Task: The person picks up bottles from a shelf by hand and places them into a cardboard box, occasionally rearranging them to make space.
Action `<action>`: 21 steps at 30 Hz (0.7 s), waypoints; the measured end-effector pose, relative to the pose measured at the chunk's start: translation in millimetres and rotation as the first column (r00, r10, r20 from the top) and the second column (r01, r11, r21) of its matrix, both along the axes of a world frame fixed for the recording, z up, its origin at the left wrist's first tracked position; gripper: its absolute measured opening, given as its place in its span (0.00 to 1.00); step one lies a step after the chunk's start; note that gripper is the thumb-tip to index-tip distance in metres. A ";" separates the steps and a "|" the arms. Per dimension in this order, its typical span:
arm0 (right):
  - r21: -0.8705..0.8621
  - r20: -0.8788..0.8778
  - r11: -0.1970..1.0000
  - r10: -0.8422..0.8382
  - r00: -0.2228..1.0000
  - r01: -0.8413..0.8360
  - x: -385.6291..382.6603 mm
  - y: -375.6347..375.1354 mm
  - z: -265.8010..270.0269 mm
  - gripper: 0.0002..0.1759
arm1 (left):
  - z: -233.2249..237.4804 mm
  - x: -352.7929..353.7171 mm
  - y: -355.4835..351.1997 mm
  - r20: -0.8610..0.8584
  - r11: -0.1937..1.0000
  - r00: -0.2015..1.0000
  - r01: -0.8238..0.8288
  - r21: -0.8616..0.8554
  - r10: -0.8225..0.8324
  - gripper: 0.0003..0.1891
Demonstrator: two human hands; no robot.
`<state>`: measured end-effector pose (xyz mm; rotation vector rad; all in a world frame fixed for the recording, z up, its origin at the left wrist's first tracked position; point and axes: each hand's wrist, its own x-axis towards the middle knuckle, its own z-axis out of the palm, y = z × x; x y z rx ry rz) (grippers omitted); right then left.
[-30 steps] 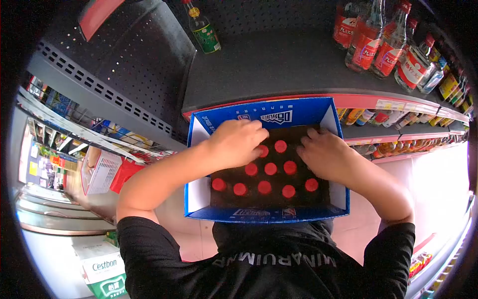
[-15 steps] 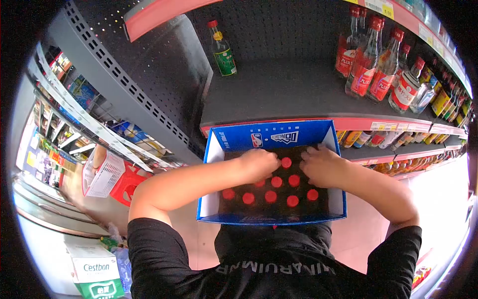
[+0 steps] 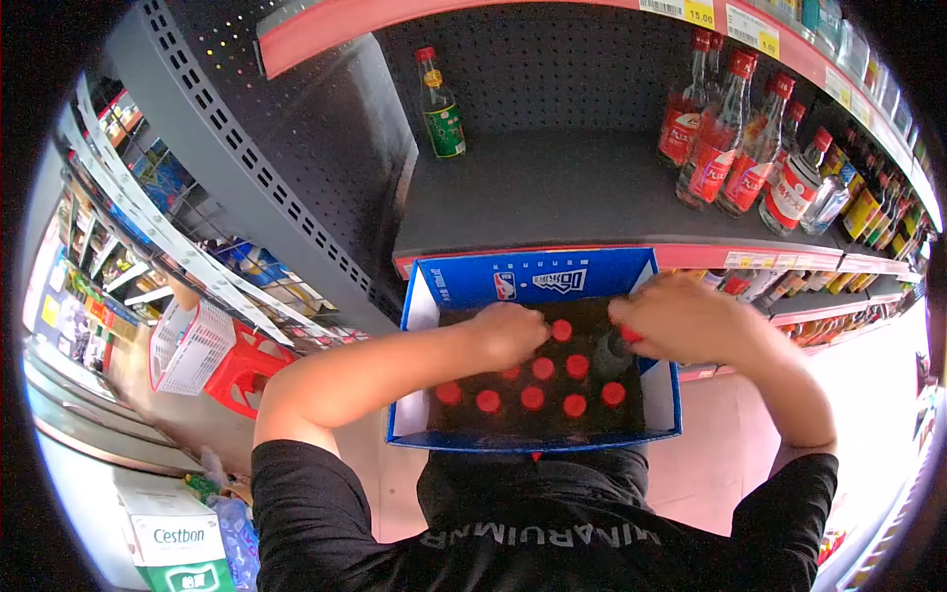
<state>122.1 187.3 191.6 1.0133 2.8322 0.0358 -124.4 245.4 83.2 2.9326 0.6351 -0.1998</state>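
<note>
A blue cardboard box (image 3: 533, 440) with white inner sides stands open before my body, against the shelf edge. Inside are several upright bottles with red caps (image 3: 533, 398); their bodies are mostly dark. My right hand (image 3: 676, 321) is closed on the top of a bottle (image 3: 612, 360) at the box's right side. That bottle leans, and its red cap shows under my fingers. My left hand (image 3: 505, 337) is inside the box at the left, fingers curled closed among the caps. Whatever it grips is hidden by the hand.
A shelf (image 3: 533, 202) lies just beyond the box. On it stand a green-labelled bottle (image 3: 444, 111) at left and several red-labelled bottles (image 3: 712, 148) at right. A grey perforated upright (image 3: 232, 138) borders the left. A red stool (image 3: 247, 370) and a Cestbon carton (image 3: 178, 538) are on the floor.
My right hand has risen and moved right, lifting and tilting a bottle in the box. My left hand stays nearly in place. The view has shifted slightly.
</note>
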 end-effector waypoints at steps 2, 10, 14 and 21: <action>0.013 -0.125 0.998 -0.067 0.990 0.069 7.2 -2.2 35.0 0.12 | 3.3 5.3 0.4 -0.119 0.999 0.992 -0.046 -0.009 0.045 0.11; 0.219 -0.672 0.937 -0.058 0.738 0.272 -2.5 27.5 97.2 0.13 | -4.6 1.2 1.7 0.019 1.000 1.000 -0.006 -0.009 0.006 0.08; 0.411 -0.671 0.837 0.010 0.741 0.361 -34.4 87.0 91.4 0.13 | -4.5 3.8 2.6 -0.085 1.000 0.996 -0.007 0.021 0.009 0.07; 0.394 -0.501 0.769 -0.279 0.819 0.503 -102.6 206.6 91.8 0.19 | 2.7 5.1 -3.0 -0.041 0.999 0.999 -0.033 0.038 0.035 0.05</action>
